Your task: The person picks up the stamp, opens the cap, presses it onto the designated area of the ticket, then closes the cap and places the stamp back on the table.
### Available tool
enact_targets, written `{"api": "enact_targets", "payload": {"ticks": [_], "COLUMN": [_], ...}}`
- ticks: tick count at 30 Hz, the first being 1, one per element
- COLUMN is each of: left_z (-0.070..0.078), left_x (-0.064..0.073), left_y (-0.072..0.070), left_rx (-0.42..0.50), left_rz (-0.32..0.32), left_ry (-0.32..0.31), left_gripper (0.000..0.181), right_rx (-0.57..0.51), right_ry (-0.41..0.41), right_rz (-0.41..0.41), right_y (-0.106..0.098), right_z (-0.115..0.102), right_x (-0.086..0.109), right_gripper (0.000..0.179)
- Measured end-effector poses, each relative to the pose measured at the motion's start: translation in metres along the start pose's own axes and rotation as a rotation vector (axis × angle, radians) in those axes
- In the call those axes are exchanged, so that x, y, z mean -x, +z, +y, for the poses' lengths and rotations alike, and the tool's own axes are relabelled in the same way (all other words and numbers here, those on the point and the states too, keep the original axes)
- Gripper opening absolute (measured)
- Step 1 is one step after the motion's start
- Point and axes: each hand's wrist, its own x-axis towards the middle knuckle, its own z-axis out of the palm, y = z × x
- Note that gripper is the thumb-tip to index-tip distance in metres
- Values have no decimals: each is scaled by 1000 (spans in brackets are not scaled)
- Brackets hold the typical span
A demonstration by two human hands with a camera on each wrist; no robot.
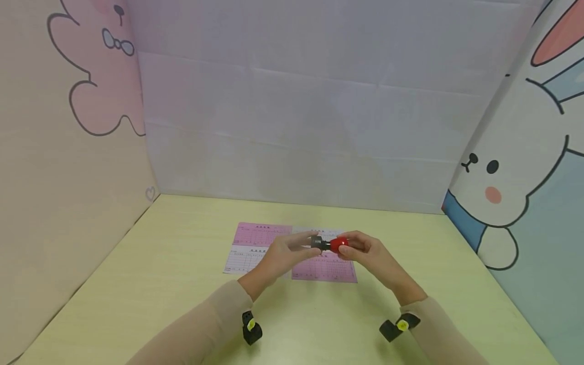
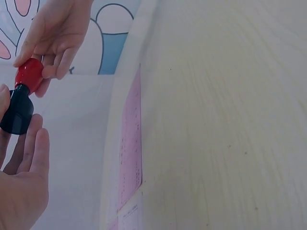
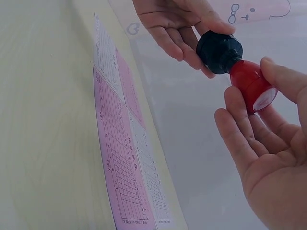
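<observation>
Left hand (image 1: 284,252) pinches red-and-black stamp (image 3: 237,67) by black end, right hand (image 1: 371,252) by red end, we note. Stamp held between them, raised off desk (image 1: 433,263). On desk we see pink-and-white printed forms (image 1: 325,271) with grids. Pale disc (image 3: 265,99) on tip of red end, right-wrist view.

A small booth with 3 walls: a bench (image 1: 132,289) under the left grip (image 1: 284,254) and right grip (image 1: 370,252), a whitish backdrop (image 1: 296,126) beyond them, a pink cartoon panel (image 1: 98,76) leftward, a rabbit panel (image 1: 515,182) rightward.
</observation>
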Motion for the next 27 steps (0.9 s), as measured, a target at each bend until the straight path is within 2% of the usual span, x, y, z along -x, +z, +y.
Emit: {"api": "enact_targets", "payload": {"ticks": [11,19,27], "left_z": [-1,-2,-5], "left_x": [2,3,4], "left_y": [-13,-28,-50], "left_rx": [59,40,48], "left_rz": [-33,33,99], "left_ry": [7,-6,4], "left_gripper": [59,59,54], "right_rx": [-5,31,11], "right_ry": [27,49,23], "right_rz": [2,42,43], "right_y": [-7,-7,-7], "right_z": [1,0,-1], "right_x": [0,-1,-2], "right_gripper": [44,44,43]}}
